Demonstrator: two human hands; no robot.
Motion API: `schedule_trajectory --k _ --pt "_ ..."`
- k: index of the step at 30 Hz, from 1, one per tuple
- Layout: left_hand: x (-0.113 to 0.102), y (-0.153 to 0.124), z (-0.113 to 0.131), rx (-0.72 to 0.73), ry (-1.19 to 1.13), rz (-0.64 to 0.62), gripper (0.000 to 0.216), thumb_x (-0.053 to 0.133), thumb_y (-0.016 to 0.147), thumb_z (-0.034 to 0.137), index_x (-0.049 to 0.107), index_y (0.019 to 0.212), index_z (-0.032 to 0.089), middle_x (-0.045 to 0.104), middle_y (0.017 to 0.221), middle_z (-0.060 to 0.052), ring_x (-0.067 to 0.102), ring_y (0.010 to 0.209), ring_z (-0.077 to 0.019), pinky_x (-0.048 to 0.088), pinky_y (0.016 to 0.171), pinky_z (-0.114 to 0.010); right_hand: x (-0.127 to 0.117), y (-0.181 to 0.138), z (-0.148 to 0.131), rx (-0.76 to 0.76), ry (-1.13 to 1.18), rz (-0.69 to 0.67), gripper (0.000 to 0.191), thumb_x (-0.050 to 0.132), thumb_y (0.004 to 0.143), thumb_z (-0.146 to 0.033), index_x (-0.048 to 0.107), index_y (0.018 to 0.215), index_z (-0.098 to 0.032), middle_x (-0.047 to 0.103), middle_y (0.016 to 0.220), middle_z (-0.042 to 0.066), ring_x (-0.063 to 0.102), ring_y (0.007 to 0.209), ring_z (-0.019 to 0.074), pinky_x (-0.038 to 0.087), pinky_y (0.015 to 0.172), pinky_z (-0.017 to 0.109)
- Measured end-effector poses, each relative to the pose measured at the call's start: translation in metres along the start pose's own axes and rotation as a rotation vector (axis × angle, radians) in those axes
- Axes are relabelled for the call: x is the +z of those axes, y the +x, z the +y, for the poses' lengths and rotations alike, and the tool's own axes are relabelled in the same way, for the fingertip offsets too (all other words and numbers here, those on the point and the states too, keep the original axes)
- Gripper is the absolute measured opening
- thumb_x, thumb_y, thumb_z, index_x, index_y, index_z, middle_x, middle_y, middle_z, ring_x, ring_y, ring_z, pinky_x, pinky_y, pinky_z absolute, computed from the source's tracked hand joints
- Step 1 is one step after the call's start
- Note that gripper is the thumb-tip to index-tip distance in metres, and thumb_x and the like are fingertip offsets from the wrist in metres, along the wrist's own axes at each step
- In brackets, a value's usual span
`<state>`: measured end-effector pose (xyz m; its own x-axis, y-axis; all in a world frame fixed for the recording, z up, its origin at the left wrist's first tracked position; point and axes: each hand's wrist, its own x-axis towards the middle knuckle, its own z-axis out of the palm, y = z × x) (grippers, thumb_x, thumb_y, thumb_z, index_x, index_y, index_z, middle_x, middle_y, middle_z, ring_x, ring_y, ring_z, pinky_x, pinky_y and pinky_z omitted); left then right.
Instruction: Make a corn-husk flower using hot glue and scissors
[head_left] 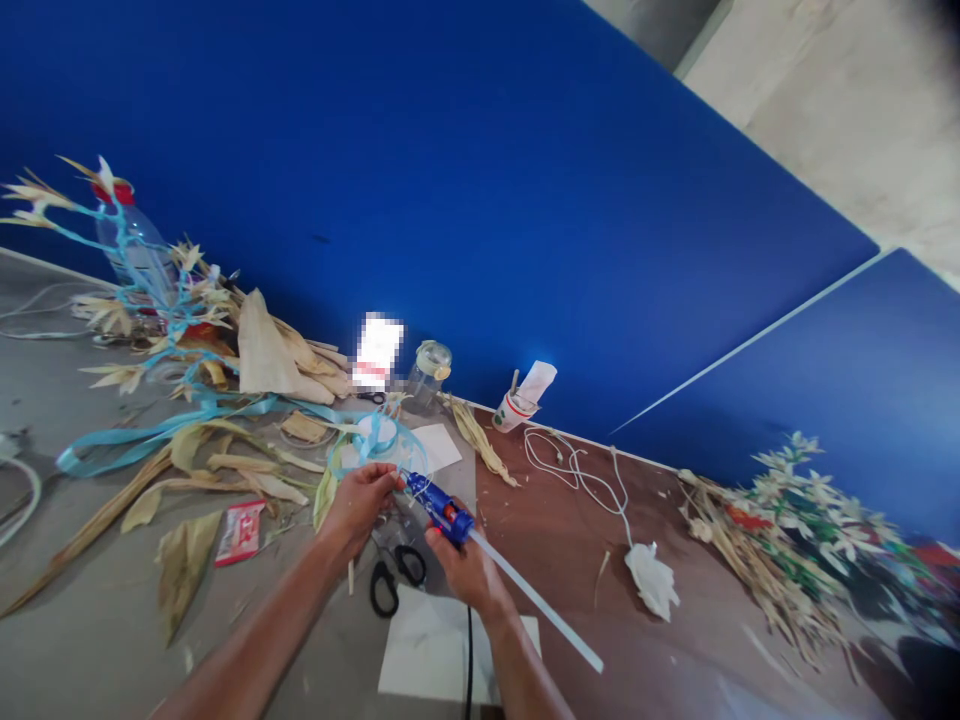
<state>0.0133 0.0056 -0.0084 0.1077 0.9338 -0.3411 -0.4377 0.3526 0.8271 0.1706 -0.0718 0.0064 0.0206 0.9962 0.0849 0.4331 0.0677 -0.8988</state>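
Note:
My right hand (459,562) is wrapped round a blue hot glue gun (439,505), its nozzle pointing up and left. A long translucent glue stick (544,608) juts from its rear, and a black cord runs down below. Right at the nozzle, my left hand (369,498) is closed in a pinch; whatever lies between its fingertips is too small to make out. Black-handled scissors (384,588) lie just under my hands, near a sheet of white paper (424,650). Light blue ribbon (142,435) and a ribbon roll (375,432) sit behind the left hand.
Dried corn husks (270,350) and blue-stemmed husk flowers (161,315) crowd the left, near a plastic bottle (135,245). A glass jar (429,372), a cup (514,410) and a white cable (577,465) line the blue partition (450,180). More flowers (814,510) lie right.

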Motion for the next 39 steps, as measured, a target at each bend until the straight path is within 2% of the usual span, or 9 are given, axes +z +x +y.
schedule_trajectory --k 11,20,27,39 --pt "0.001 0.0 -0.003 0.011 0.038 0.047 0.026 0.076 0.051 0.031 0.06 0.065 0.015 0.061 0.055 0.002 0.041 0.039 -0.0049 0.03 0.041 -0.02 0.001 0.0 -0.007 0.014 0.021 0.005 0.008 0.059 0.078 -0.029 0.055 0.078 -0.023 0.054 0.065 -0.001 0.049 0.061 0.0158 0.042 0.058 0.028" --pt "0.002 -0.001 -0.003 0.02 0.02 0.066 0.028 0.078 0.049 0.03 0.062 0.066 0.015 0.061 0.056 0.002 0.043 0.04 -0.006 0.03 0.041 -0.02 0.002 0.001 -0.001 -0.01 -0.014 -0.001 0.011 0.059 0.079 -0.033 0.056 0.08 -0.022 0.054 0.066 -0.001 0.049 0.06 0.0159 0.043 0.058 0.029" --pt "0.003 -0.001 -0.003 0.039 0.011 0.075 0.022 0.074 0.049 0.022 0.062 0.065 0.015 0.063 0.056 0.002 0.043 0.041 -0.0053 0.031 0.042 -0.019 0.003 -0.001 -0.003 -0.005 -0.05 0.044 0.012 0.059 0.078 -0.034 0.057 0.08 -0.023 0.053 0.065 -0.001 0.048 0.06 0.0164 0.043 0.06 0.029" --pt "0.003 -0.001 -0.003 0.063 0.031 0.083 0.021 0.073 0.05 0.023 0.061 0.066 0.016 0.061 0.056 0.003 0.042 0.041 -0.006 0.028 0.042 -0.02 0.002 0.001 0.005 -0.027 -0.108 -0.001 0.012 0.058 0.079 -0.034 0.06 0.083 -0.022 0.056 0.068 0.001 0.051 0.062 0.0177 0.045 0.061 0.03"
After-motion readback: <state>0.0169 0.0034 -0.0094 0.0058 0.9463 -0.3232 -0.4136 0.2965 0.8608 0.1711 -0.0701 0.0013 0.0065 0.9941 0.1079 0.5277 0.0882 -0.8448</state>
